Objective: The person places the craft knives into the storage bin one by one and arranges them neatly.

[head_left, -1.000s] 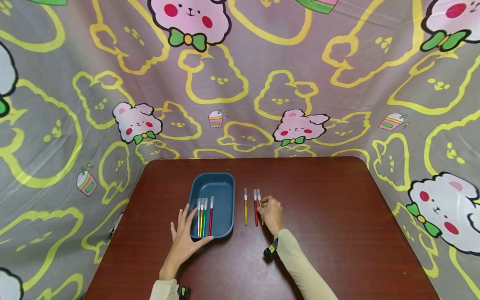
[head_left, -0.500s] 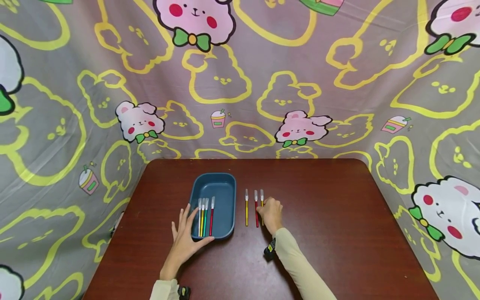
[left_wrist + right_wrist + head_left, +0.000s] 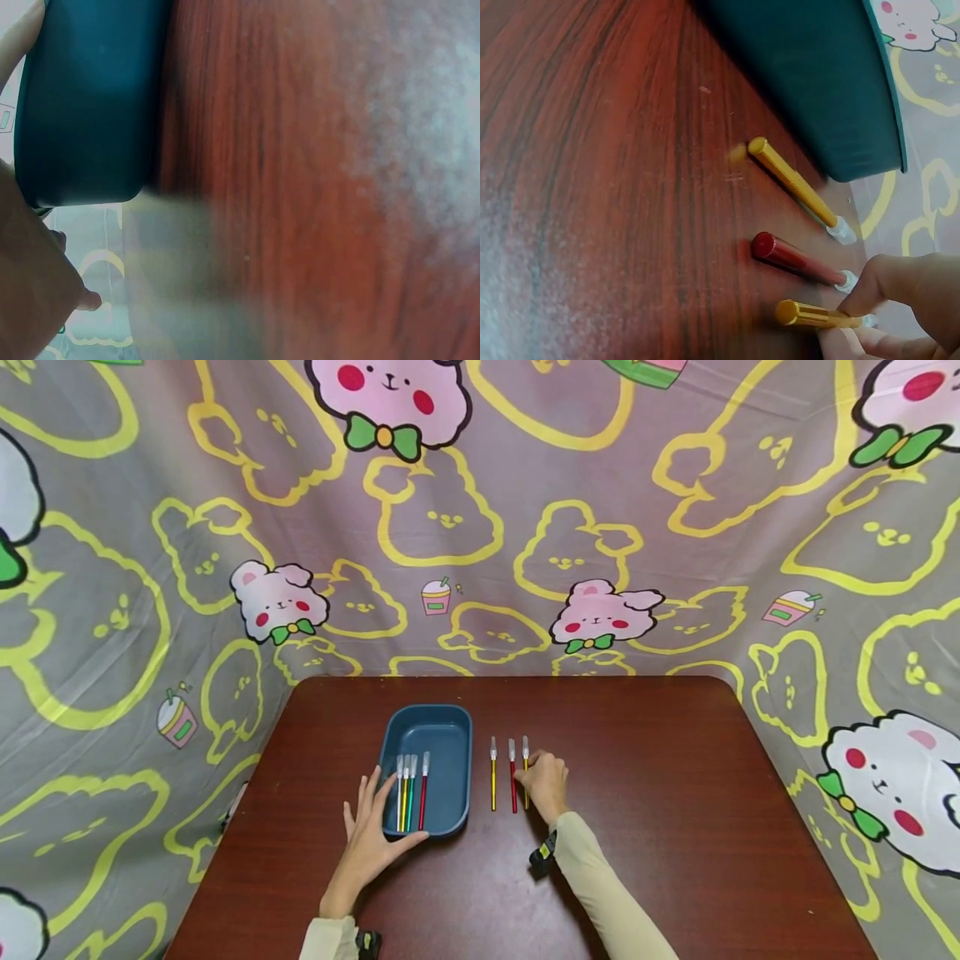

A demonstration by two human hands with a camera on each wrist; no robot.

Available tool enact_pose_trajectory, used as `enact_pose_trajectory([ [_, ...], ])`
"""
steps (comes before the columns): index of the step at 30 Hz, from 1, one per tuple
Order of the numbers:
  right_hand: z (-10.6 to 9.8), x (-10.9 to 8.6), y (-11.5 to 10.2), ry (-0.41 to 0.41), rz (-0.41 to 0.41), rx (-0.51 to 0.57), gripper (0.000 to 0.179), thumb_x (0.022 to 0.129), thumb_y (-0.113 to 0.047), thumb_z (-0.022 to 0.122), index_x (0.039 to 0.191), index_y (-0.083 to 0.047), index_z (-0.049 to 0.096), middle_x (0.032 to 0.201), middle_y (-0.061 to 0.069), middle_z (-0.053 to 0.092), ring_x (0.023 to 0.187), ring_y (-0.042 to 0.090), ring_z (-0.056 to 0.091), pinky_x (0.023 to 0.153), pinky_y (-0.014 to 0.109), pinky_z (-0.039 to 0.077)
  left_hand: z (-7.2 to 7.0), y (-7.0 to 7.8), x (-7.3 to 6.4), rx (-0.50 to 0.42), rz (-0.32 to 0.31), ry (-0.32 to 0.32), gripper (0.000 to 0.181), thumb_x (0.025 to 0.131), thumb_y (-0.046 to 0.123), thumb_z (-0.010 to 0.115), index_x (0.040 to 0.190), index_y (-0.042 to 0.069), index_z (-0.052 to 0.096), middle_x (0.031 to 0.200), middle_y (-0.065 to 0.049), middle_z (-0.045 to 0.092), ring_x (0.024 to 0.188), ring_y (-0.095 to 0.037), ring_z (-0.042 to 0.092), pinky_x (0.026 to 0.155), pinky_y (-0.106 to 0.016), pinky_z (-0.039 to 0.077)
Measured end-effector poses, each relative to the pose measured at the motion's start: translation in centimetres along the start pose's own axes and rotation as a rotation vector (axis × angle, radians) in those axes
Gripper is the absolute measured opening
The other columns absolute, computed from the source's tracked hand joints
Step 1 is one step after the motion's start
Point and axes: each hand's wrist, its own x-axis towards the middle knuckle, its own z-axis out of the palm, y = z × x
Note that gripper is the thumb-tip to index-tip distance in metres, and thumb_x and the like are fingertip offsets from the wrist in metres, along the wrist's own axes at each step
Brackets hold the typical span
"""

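Observation:
My right hand (image 3: pixel 546 785) pinches a yellow craft knife (image 3: pixel 815 315) with a clear cap between thumb and finger, low at the table. To its left lie a red craft knife (image 3: pixel 513 781) and another yellow craft knife (image 3: pixel 493 781), both capped and roughly parallel. My left hand (image 3: pixel 365 842) rests with spread, fairly straight fingers at the near left corner of a blue tray (image 3: pixel 450 777); the thumb lies along its front wall. Inside the tray are several capped craft knives, among them a red one (image 3: pixel 423 797) set slightly apart and a green one (image 3: pixel 410 797).
The brown wooden table (image 3: pixel 637 760) carries the tray left of centre. A cartoon-patterned cloth (image 3: pixel 480 527) hangs close behind the table and along both sides. Black wrist cameras sit at both cuffs.
The yellow craft knife at my right hand has shifted slightly right, widening its gap from the red one. My left hand and the tray stay put; the head view shifted a little.

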Motion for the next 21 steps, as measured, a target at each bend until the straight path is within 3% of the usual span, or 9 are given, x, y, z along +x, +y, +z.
enact_pose_trajectory([
  [10, -0.9, -0.1, -0.6, -0.019, 0.009, 0.061, 0.020, 0.076, -0.012, 0.090, 0.092, -0.006, 0.079, 0.085, 0.007, 0.079, 0.083, 0.037, 0.074, 0.078, 0.052, 0.057, 0.0, -0.1, -0.1, 0.001, -0.005, 0.000, 0.112, 0.076, 0.054, 0.091, 0.165, 0.017, 0.034, 0.175, -0.016, 0.013, 0.157, -0.055, 0.006, 0.111, -0.086, -0.001],
  [21, -1.7, -0.5, -3.6, -0.042, 0.008, 0.166, 0.019, 0.078, -0.011, 0.087, 0.094, -0.007, 0.078, 0.079, 0.003, 0.078, 0.074, 0.024, 0.073, 0.078, 0.047, 0.056, 0.0, 0.0, 0.0, 0.010, -0.010, -0.001, 0.111, 0.076, 0.054, 0.090, 0.164, 0.016, 0.035, 0.175, -0.016, 0.014, 0.156, -0.055, 0.008, 0.111, -0.086, 0.000],
])
